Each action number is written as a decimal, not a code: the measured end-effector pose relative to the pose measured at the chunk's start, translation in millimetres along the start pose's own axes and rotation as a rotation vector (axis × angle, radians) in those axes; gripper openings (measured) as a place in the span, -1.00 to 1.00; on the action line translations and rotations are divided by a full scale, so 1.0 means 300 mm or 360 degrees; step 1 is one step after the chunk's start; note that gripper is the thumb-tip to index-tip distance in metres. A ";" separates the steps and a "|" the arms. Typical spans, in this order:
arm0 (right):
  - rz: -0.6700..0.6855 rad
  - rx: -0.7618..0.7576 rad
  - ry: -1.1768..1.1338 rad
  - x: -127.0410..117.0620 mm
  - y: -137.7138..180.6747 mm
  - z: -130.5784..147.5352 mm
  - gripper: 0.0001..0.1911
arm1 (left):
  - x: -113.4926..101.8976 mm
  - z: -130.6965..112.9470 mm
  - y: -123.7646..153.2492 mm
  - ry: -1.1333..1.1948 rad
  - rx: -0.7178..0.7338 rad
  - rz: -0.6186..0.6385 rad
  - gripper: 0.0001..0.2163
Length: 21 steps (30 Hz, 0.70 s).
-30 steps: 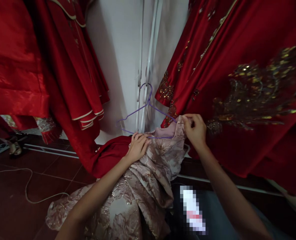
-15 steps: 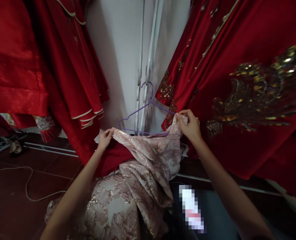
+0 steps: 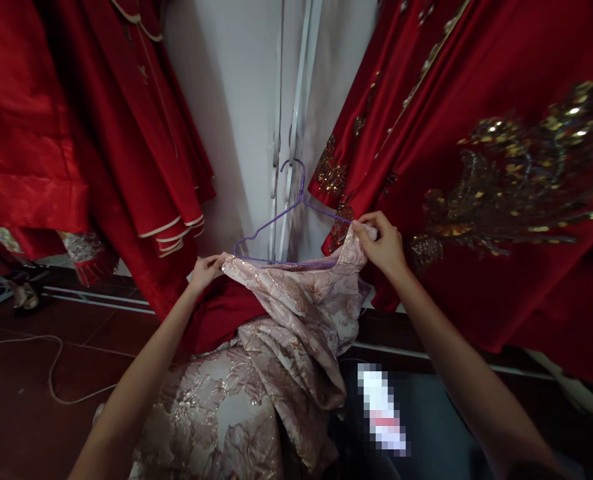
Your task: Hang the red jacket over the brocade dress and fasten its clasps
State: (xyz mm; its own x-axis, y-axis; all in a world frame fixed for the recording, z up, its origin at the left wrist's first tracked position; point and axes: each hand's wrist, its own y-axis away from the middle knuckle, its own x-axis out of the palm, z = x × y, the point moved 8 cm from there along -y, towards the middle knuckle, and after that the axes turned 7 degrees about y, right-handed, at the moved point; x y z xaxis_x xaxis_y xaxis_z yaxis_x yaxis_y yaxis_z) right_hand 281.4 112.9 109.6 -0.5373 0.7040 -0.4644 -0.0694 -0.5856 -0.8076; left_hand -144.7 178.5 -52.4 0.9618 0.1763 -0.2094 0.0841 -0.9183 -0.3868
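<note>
The left hand (image 3: 206, 273) and right hand (image 3: 386, 248) pinch the dress (image 3: 303, 347) at its far corners; it drapes nearer, the hanger (image 3: 301, 198) between both hands.

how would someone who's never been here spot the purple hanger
Find the white wall between the red clothes. Follow the white poles down toward the pink dress. The hanger there is thin and hooked at the top; its purple sets it apart from the red, pink and white around it.

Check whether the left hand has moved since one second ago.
Yes, leftward: against the white poles, the left hand has gone from just below their lower ends to well left of them.
</note>
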 end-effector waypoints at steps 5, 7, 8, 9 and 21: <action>-0.0006 -0.0007 -0.0019 -0.004 -0.002 0.000 -0.77 | -0.006 -0.039 0.008 0.0009 0.0042 0.0017 -0.50; -0.0006 -0.0011 -0.0029 -0.003 -0.003 -0.002 -0.77 | -0.010 -0.054 0.013 0.0023 0.0033 -0.0001 -0.51; 0.0001 -0.0015 -0.0044 0.001 -0.002 -0.003 -0.77 | -0.011 -0.066 0.013 0.0032 0.0036 -0.0020 -0.52; 0.0016 -0.0018 -0.0068 0.008 0.000 -0.004 -0.78 | -0.010 -0.084 0.009 0.0039 0.0056 -0.0041 -0.53; 0.0159 0.0008 -0.0337 0.058 0.017 -0.024 -0.80 | 0.091 -0.238 -0.023 0.0512 -0.0001 0.0414 -0.53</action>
State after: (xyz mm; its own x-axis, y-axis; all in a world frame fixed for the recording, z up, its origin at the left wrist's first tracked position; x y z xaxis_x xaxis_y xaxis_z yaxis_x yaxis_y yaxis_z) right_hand 277.8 125.2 94.8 -0.7061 0.5427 -0.4549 -0.0108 -0.6506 -0.7593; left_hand -100.5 164.3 8.6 0.9833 -0.1817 -0.0089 -0.1728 -0.9177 -0.3576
